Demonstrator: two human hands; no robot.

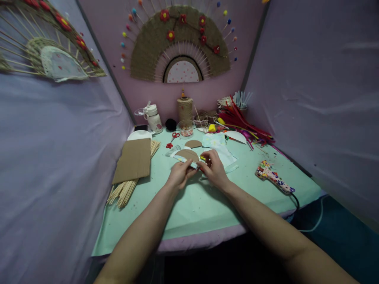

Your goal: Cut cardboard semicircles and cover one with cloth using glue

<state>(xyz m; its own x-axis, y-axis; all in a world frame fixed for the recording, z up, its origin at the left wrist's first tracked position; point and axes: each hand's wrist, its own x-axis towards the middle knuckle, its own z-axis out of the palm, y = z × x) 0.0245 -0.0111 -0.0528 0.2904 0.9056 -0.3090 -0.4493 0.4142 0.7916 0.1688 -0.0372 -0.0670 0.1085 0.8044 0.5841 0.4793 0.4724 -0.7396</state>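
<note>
My left hand (180, 174) pinches the near edge of a brown cardboard half-circle (187, 154), where a strip of patterned light fabric (181, 158) runs along it. Close beside it, my right hand (214, 169) is closed with its fingertips at the right end of that edge. A small yellow piece (202, 158) shows by the right fingers, and a bit of red is under them; what they grip is too small to make out. Past the hands lies a second cardboard half-circle (193, 144). Light blue patterned cloth (220, 149) spreads behind my right hand.
At left, a cardboard sheet (133, 159) rests on thin wooden sticks (126, 193). A floral glue gun (274, 177) lies at right. Red-handled scissors (175, 135), a twine spool (185, 108), a white bottle (154, 119) and red pipe cleaners (237, 118) are farther back.
</note>
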